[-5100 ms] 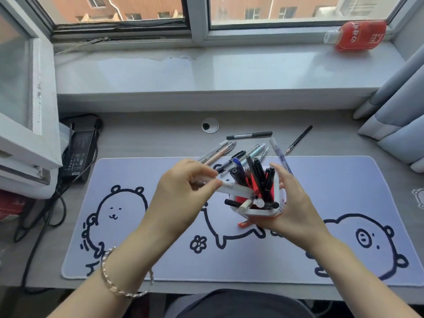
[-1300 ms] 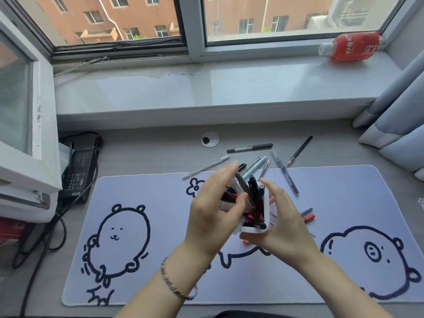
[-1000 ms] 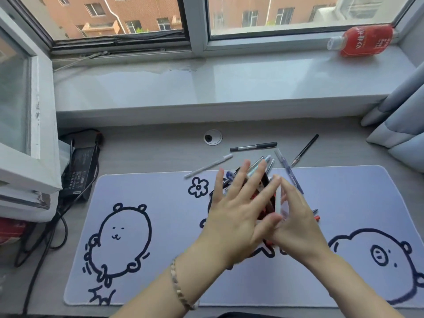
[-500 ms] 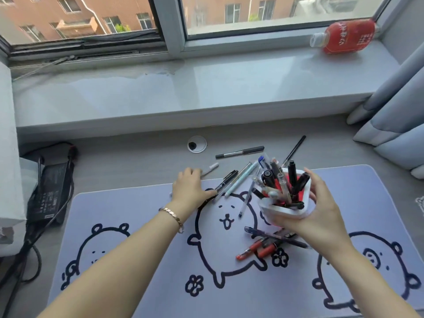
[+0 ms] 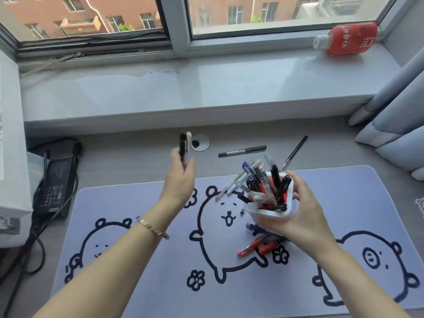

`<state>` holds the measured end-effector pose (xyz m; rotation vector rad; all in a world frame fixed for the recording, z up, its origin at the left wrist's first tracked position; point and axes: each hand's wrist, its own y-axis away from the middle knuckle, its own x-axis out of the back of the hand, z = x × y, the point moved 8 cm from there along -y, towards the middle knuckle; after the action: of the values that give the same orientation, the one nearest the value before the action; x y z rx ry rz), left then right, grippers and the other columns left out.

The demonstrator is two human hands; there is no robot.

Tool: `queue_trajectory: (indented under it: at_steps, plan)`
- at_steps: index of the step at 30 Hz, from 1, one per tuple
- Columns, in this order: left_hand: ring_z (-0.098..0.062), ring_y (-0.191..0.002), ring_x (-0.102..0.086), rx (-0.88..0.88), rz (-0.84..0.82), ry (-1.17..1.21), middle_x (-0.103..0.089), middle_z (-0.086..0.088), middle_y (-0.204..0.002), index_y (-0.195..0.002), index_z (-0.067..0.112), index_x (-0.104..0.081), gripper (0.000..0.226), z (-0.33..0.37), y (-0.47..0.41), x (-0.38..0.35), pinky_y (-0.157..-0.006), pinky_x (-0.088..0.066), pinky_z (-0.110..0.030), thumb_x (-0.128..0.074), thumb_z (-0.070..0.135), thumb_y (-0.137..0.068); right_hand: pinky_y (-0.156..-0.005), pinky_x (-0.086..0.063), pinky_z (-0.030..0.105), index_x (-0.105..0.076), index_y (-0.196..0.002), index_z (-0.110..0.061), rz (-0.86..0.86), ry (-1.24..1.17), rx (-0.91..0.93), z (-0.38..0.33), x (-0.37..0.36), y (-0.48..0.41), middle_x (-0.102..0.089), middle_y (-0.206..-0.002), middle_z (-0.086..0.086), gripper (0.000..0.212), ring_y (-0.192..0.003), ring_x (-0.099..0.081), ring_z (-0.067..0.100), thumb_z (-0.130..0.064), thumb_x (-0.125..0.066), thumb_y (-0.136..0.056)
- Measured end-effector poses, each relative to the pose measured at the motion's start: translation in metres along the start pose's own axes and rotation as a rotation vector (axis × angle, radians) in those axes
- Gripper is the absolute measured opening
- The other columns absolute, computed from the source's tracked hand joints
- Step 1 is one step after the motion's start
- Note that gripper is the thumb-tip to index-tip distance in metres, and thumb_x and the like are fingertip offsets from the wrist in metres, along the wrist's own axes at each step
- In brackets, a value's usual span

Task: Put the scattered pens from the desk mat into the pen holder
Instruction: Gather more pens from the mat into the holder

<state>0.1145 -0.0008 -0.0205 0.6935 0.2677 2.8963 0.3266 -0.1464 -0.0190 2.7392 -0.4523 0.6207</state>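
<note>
Pens (image 5: pixel 184 146) in left hand (image 5: pixel 181 180), pen holder (image 5: pixel 270 211) in right hand (image 5: pixel 300 210)

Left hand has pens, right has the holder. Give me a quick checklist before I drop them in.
1. Left hand grips the pens firmly: ok, one black and one white, held upright above the desk.
2. Right hand steadies the pen holder: ok, wrapped around its right side.
3. Holder upright: not ok, it looks tilted toward the camera.
4. Room in the holder: cannot tell, it is already crowded with pens.
5. Path from left hand to holder clear: ok, nothing stands between.
6. Job nearly done: not ok, red pens lie on the mat, and a black pen on the desk.
</note>
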Motion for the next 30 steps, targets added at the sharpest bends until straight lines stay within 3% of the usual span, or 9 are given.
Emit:
queue_trajectory:
  at_steps: [2, 4, 8, 12, 16, 21, 25, 28, 30]
  plan:
    - [-0.028, -0.066, -0.044, -0.135, 0.041, 0.350, -0.052, -0.014, -0.081, -0.102, 0.031, -0.045, 0.012, 0.041, 0.019, 0.022, -0.070, -0.038, -0.033, -0.040, 0.025, -0.093, -0.095, -0.047, 0.031, -0.039, -0.121, -0.051, -0.023, -0.010, 0.023, -0.008, -0.006, 0.004, -0.054, -0.121, -0.010, 0.095, -0.107, -0.055, 0.004, -0.032, -0.092, -0.044]
    - [-0.013, -0.059, -0.048, -0.242, 0.039, 0.622, -0.052, 0.001, -0.065, -0.098, 0.028, -0.048, 0.014, 0.073, 0.047, 0.035, -0.068, -0.042, -0.024, -0.039, 0.020, -0.091, -0.092, -0.048, 0.030, -0.038, -0.114, -0.058, -0.049, -0.028, 0.056, -0.018, -0.013, 0.009, -0.056, -0.117, -0.015, 0.091, -0.106, -0.056, 0.002, -0.032, -0.091, -0.044]
    - [-0.014, -0.088, -0.068, -0.304, 0.030, 0.823, -0.066, 0.008, -0.080, -0.087, 0.027, -0.057, 0.026, 0.088, 0.093, 0.023, -0.087, -0.049, -0.025, -0.043, 0.005, -0.087, -0.093, -0.050, 0.035, -0.040, -0.123, -0.043, -0.096, -0.022, 0.091, -0.025, -0.030, 0.018, -0.059, -0.119, -0.010, 0.095, -0.108, -0.058, 0.008, -0.025, -0.091, -0.046]
    - [-0.015, -0.101, -0.066, -0.326, 0.037, 0.620, -0.069, 0.005, -0.088, -0.104, 0.038, -0.046, 0.052, 0.079, 0.113, 0.002, -0.087, -0.051, -0.026, -0.049, -0.011, -0.085, -0.094, -0.045, 0.017, -0.041, -0.123, -0.039, -0.111, 0.004, 0.133, -0.029, -0.042, 0.027, -0.054, -0.120, -0.015, 0.093, -0.112, -0.052, 0.002, -0.023, -0.091, -0.046]
    - [-0.016, -0.105, -0.065, -0.509, 0.077, 0.400, -0.061, 0.000, -0.111, -0.126, 0.049, -0.028, 0.086, 0.080, 0.122, 0.013, -0.088, -0.053, -0.034, -0.062, -0.013, -0.076, -0.096, -0.048, 0.034, -0.038, -0.129, -0.038, -0.107, -0.017, 0.083, -0.020, -0.039, 0.035, -0.057, -0.123, -0.007, 0.099, -0.111, -0.056, 0.010, -0.030, -0.090, -0.045]
    - [-0.007, -0.112, -0.060, -0.621, 0.095, 0.127, -0.054, 0.019, -0.124, -0.130, 0.025, -0.038, 0.067, 0.080, 0.124, 0.013, -0.094, -0.049, -0.025, -0.068, 0.001, -0.076, -0.086, -0.040, 0.002, -0.036, -0.134, -0.032, -0.114, 0.013, 0.111, -0.026, -0.033, 0.042, -0.053, -0.122, -0.008, 0.102, -0.110, -0.049, -0.005, -0.018, -0.090, -0.048]
    - [-0.009, -0.135, -0.036, -0.652, 0.032, -0.056, -0.043, 0.002, -0.141, -0.130, 0.017, -0.039, 0.041, 0.075, 0.145, -0.008, -0.110, -0.031, -0.024, -0.049, 0.021, -0.091, -0.097, -0.045, 0.023, -0.038, -0.133, -0.029, -0.101, 0.008, 0.134, -0.029, -0.031, 0.046, -0.054, -0.124, -0.006, 0.102, -0.114, -0.052, 0.008, -0.022, -0.090, -0.046]
    - [-0.009, -0.145, -0.004, -0.671, -0.100, -0.302, -0.023, 0.007, -0.152, -0.143, 0.019, -0.018, 0.053, 0.067, 0.160, -0.034, -0.114, -0.016, -0.038, -0.021, 0.044, -0.096, -0.091, -0.031, -0.002, -0.038, -0.131, -0.028, -0.094, -0.005, 0.149, -0.033, -0.029, 0.046, -0.048, -0.125, -0.014, 0.094, -0.115, -0.042, -0.010, -0.045, -0.077, -0.047]
    - [-0.010, -0.144, 0.006, -0.648, -0.060, -0.411, -0.012, 0.005, -0.155, -0.146, 0.017, -0.007, 0.062, 0.067, 0.147, -0.036, -0.116, -0.004, -0.034, -0.014, 0.050, -0.094, -0.089, -0.026, -0.007, -0.035, -0.132, -0.031, -0.120, 0.036, 0.153, -0.033, -0.030, 0.045, -0.044, -0.124, -0.016, 0.094, -0.116, -0.042, -0.008, -0.042, -0.078, -0.049]
